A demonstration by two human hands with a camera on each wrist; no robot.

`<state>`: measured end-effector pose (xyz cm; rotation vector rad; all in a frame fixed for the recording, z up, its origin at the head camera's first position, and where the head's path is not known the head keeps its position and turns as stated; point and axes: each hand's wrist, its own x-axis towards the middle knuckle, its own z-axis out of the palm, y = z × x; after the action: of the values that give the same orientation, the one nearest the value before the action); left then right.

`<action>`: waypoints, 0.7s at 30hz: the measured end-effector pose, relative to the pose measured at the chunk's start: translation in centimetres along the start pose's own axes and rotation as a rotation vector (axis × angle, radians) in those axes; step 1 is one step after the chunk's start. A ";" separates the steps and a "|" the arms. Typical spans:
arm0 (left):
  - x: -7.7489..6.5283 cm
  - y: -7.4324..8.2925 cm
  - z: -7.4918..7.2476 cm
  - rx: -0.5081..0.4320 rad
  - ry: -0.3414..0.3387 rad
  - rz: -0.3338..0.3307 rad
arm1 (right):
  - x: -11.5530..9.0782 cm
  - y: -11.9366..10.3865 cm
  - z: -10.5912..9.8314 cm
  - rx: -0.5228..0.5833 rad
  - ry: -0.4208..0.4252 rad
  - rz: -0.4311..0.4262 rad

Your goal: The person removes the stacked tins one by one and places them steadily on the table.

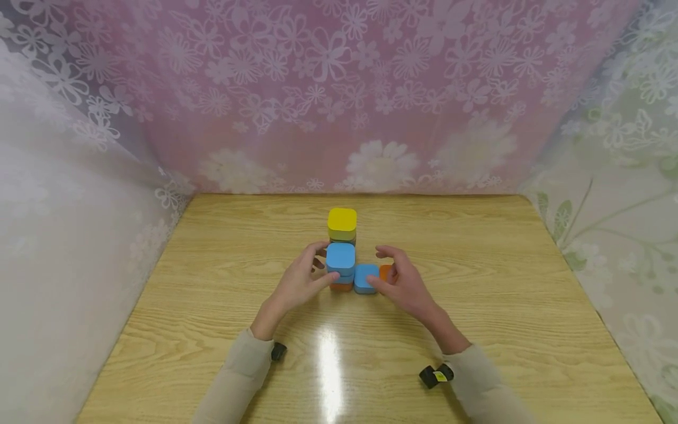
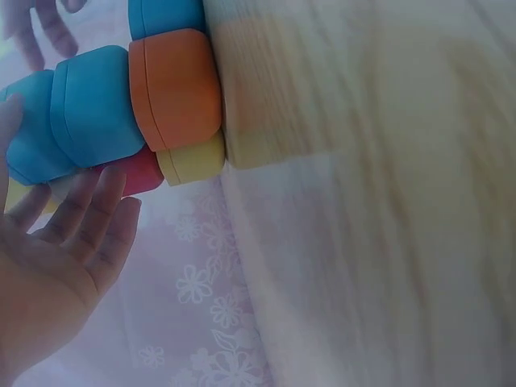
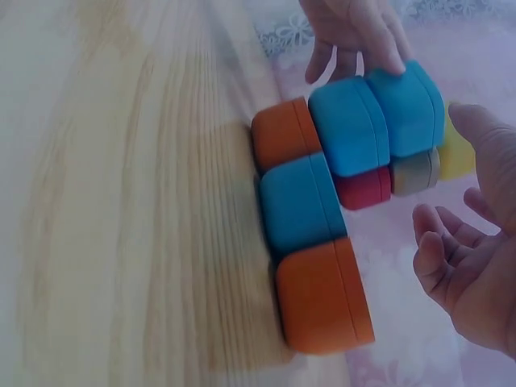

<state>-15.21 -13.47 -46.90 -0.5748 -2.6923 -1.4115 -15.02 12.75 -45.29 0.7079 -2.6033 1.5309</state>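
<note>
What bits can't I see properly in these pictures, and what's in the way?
- Head view: the lower part of the back stack, hidden behind the front stack.
- Head view: part of the outer orange block, behind the right hand.
- Left wrist view: part of the low blue block, cut off by the top edge.
- Right wrist view: part of the yellow block, behind the right thumb.

At the centre of the head view we see a yellow block (image 1: 342,219) and a blue block (image 1: 341,257), smooth, matt, plastic-looking. The wood-grained desk (image 1: 466,235) looks glossy, with glare at lower centre. Printed cloth (image 1: 339,100) fills the top; the lower-left sleeve (image 1: 235,374) looks like matt fabric.
</note>
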 end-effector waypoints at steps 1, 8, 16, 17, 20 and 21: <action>0.0 -0.1 0.0 0.004 -0.003 0.001 | 0.1 0.4 0.2 0.003 -0.003 0.001; 0.2 -0.6 -0.1 0.022 -0.046 -0.007 | 0.8 -0.1 1.1 0.037 -0.031 -0.035; 0.2 -0.9 -0.3 0.038 -0.112 -0.034 | 1.4 -0.7 2.3 0.028 -0.012 -0.059; 0.2 -0.9 -0.3 0.035 -0.118 -0.033 | 1.5 -0.7 2.4 0.027 -0.009 -0.061; 0.2 -0.8 -0.4 0.025 -0.135 -0.027 | 1.6 -0.7 2.8 0.015 0.001 -0.066; 0.3 -0.8 -0.4 0.019 -0.140 -0.024 | 1.6 -0.7 2.9 0.008 0.004 -0.072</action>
<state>-15.76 -14.15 -47.20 -0.6660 -2.8260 -1.3993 -15.60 9.47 -45.83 0.7898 -2.5409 1.5216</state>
